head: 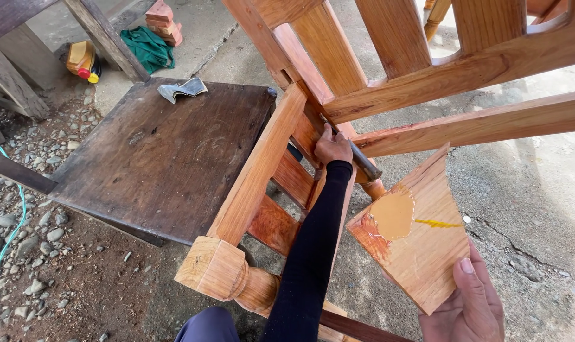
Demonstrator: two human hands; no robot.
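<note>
My left hand point(332, 147), in a long black sleeve, is closed around a dark-handled tool point(363, 163) and pressed against the rails of a light-brown wooden chair frame point(262, 164) lying tilted in front of me. My right hand point(470, 305) holds a scrap wooden board point(427, 253) from below at the lower right, thumb on its top face. A blob of yellow-tan paste point(393, 215) with a thin yellow streak sits on that board. The tool's working end is hidden behind the hand and the rail.
A dark, worn wooden tabletop point(160, 158) lies left of the chair with a grey folded piece point(183, 88) on it. Behind are a green cloth point(148, 47), a yellow bottle point(81, 60) and stacked wood blocks point(164, 22). Gravel point(34, 253) lies left, concrete floor point(528, 190) right.
</note>
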